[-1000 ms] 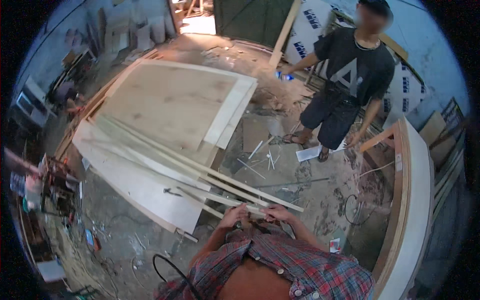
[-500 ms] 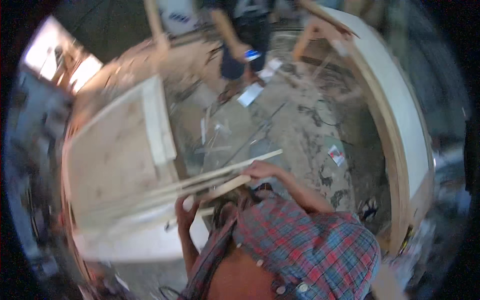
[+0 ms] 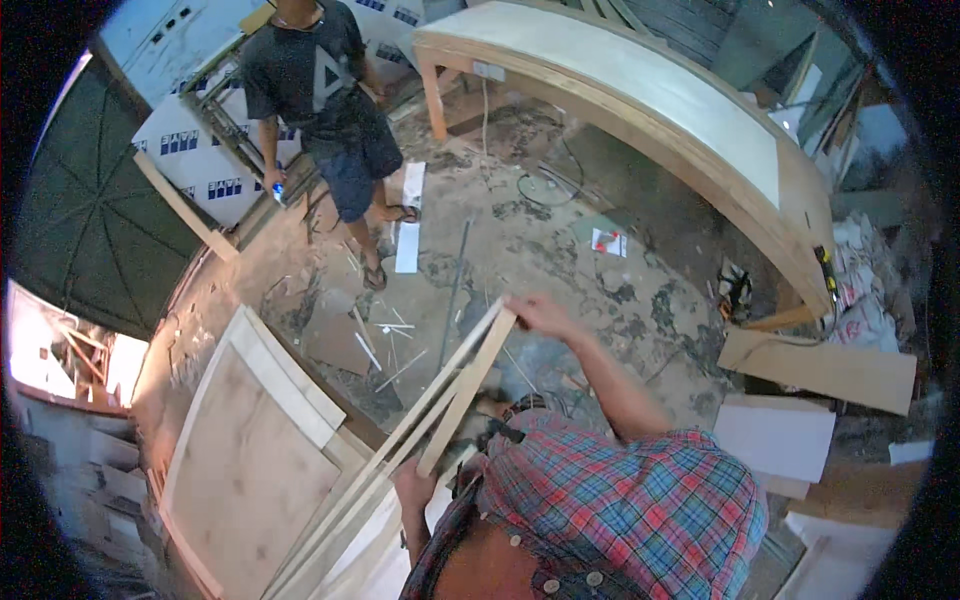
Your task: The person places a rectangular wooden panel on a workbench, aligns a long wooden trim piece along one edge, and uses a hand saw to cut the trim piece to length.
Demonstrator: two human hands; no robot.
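A short pale wooden strip (image 3: 466,392) slants between my two hands, in front of my checked shirt. My right hand (image 3: 545,316) is closed round its far end, where the tips of longer strips also meet. My left hand (image 3: 413,487) is closed on its near end, beside the long thin wooden strips (image 3: 345,507) that run down to the lower left. Whether my left fingers also grip those long strips cannot be made out. Left of them lies a large light board (image 3: 255,450) with a white strip (image 3: 287,388) along its far edge.
A long white-topped wooden bench (image 3: 640,60) curves across the upper right. Another person (image 3: 320,110) stands at the upper left, a blue object in one hand. Offcuts (image 3: 395,330) litter the floor. Cardboard (image 3: 815,368) and a white sheet (image 3: 775,435) lie at right.
My view has swung right, so the other person now appears further left. The strips in my hands have turned from nearly level to a steep slant, far end up. Both hands keep hold.
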